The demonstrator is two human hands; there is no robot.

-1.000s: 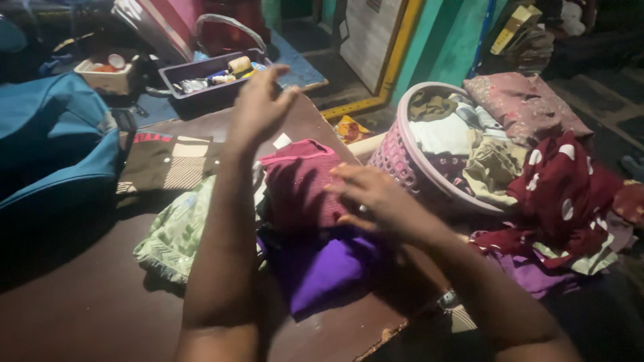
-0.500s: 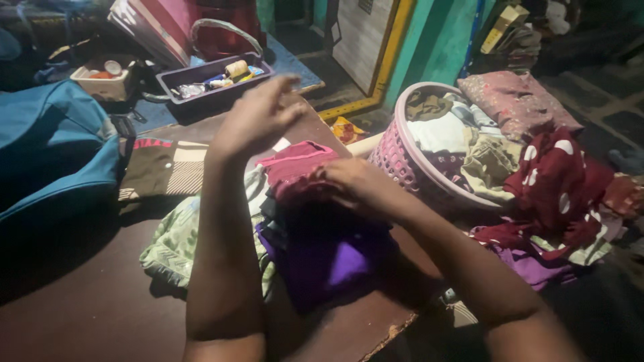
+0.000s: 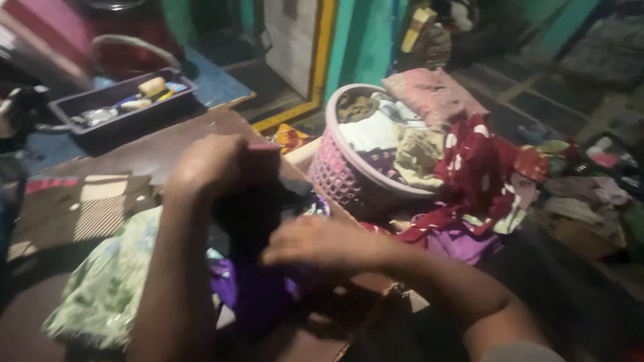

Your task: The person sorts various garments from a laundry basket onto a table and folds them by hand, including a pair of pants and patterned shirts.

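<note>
Left hand point(image 3: 204, 164) seemingly closed on the maroon cloth point(image 3: 265, 149); right hand point(image 3: 315, 241) flat, open on the purple cloth point(image 3: 258, 298).

A pile of folded clothes point(image 3: 261, 295) is set on the counter point(image 3: 168, 147) — a laundry basket point(image 3: 335, 177) is placed to its right, a tray point(image 3: 114, 114) behind, loose garments point(image 3: 469, 234) beside the basket.

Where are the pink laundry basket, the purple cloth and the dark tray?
pink laundry basket point(image 3: 333, 175), head view, on its latticed side wall.
purple cloth point(image 3: 258, 298), head view, on its middle fold.
dark tray point(image 3: 134, 121), head view, on its front wall.
</note>
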